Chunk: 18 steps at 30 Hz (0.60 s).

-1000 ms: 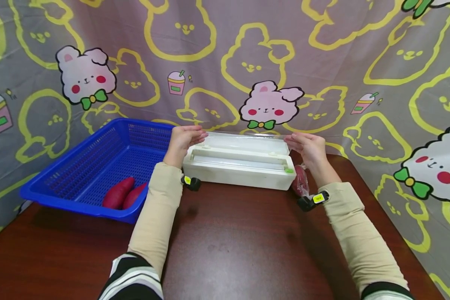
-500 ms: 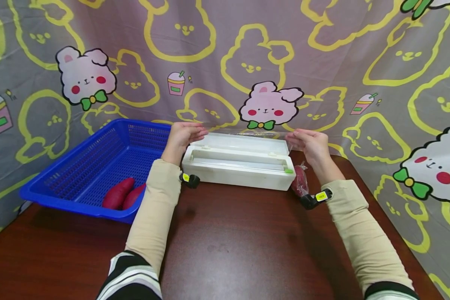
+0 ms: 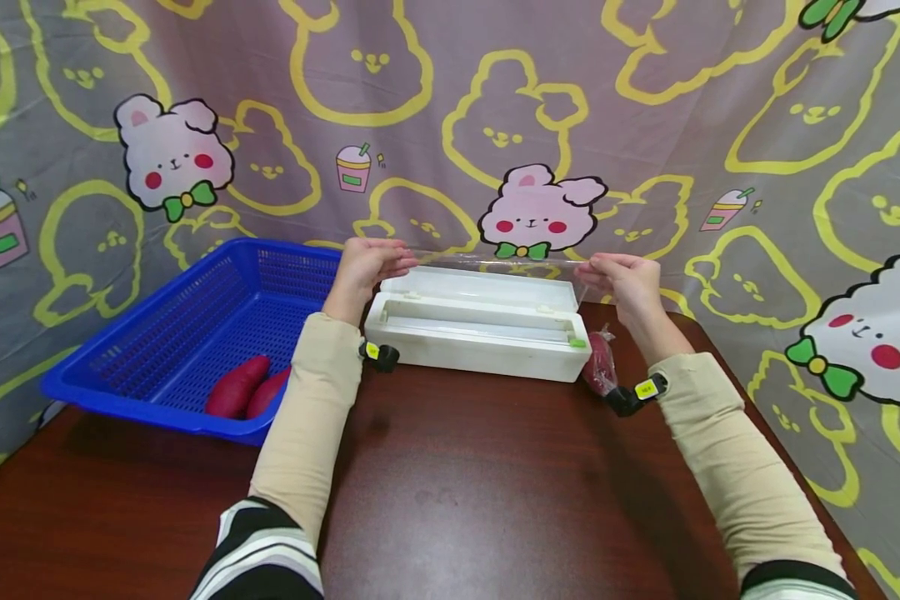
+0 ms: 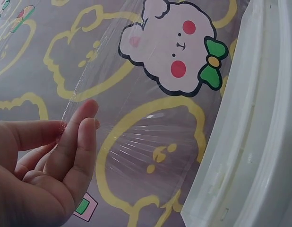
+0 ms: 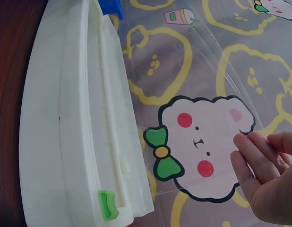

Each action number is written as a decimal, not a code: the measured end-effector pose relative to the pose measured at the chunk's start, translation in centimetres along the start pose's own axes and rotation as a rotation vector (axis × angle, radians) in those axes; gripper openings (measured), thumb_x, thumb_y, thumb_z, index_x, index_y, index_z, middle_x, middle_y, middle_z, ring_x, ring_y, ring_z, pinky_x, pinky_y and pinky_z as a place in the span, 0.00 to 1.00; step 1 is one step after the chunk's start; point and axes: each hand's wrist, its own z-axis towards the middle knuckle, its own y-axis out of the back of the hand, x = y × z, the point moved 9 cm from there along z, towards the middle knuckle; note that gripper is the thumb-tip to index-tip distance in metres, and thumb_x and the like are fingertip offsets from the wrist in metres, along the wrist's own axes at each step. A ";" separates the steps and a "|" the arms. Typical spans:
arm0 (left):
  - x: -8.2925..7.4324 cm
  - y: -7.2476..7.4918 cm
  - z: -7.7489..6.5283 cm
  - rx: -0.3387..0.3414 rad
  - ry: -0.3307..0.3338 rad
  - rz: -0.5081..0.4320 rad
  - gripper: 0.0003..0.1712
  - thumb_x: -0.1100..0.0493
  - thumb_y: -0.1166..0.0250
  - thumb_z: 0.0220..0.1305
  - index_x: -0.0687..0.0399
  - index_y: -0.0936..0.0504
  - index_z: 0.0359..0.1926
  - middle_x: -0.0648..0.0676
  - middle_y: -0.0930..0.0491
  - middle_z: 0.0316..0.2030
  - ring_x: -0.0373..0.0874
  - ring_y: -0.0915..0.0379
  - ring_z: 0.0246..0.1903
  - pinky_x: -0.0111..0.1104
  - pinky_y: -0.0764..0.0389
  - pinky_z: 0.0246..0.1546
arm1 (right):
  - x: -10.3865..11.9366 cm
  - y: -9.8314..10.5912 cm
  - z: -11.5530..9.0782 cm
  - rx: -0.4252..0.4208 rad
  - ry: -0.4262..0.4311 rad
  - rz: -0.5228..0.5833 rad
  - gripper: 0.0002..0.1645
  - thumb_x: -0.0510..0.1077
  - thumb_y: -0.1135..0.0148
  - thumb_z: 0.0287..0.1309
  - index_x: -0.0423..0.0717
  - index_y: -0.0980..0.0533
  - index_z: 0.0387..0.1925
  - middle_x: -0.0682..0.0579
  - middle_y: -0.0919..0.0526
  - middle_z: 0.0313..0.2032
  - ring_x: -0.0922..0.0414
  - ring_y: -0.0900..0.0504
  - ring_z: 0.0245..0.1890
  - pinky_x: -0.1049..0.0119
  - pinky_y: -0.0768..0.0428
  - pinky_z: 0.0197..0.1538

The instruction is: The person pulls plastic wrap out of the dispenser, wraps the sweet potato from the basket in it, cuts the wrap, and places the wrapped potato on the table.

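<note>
A sheet of clear plastic wrap (image 4: 132, 127) stretches between both hands above the raised lid (image 3: 480, 287) of a long white wrap dispenser (image 3: 480, 352). My left hand (image 3: 369, 271) pinches its far left corner between thumb and fingers, and creases fan out from the fingertips in the left wrist view. At the opposite corner, my right hand (image 3: 630, 287) pinches the film, thumb against the fingertips. The film runs back toward the dispenser, whose roll lies inside the open body. A green slider (image 5: 108, 205) sits at the dispenser's right end.
Left of the dispenser stands a blue plastic basket (image 3: 150, 418) holding red sweet potatoes (image 3: 236, 387). One film-wrapped sweet potato (image 3: 602, 364) lies on the brown table (image 3: 450, 500) by the dispenser's right end. A patterned curtain (image 3: 420, 100) hangs close behind.
Both hands have risen a little, and the right hand has shifted slightly right. The film's held edge now stands higher above the lid. Dispenser and basket stay put.
</note>
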 end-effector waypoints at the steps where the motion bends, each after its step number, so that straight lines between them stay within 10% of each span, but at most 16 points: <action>1: -0.1 0.0 0.0 -0.005 -0.001 0.002 0.16 0.73 0.48 0.60 0.78 0.30 0.50 0.69 0.23 0.38 0.42 0.21 0.23 0.31 0.22 0.27 | 0.1 0.0 0.0 -0.003 0.003 -0.005 0.10 0.32 0.42 0.53 0.42 0.21 0.20 0.48 0.18 0.20 0.55 0.17 0.24 0.62 0.23 0.37; 18: -1.3 -0.5 -0.1 -0.003 0.004 0.016 0.16 0.72 0.48 0.61 0.77 0.29 0.49 0.54 0.20 0.20 0.42 0.21 0.22 0.34 0.22 0.30 | 1.1 -0.1 0.4 0.021 0.033 0.073 0.14 0.26 0.47 0.54 0.39 0.21 0.19 0.45 0.19 0.18 0.54 0.18 0.22 0.62 0.22 0.35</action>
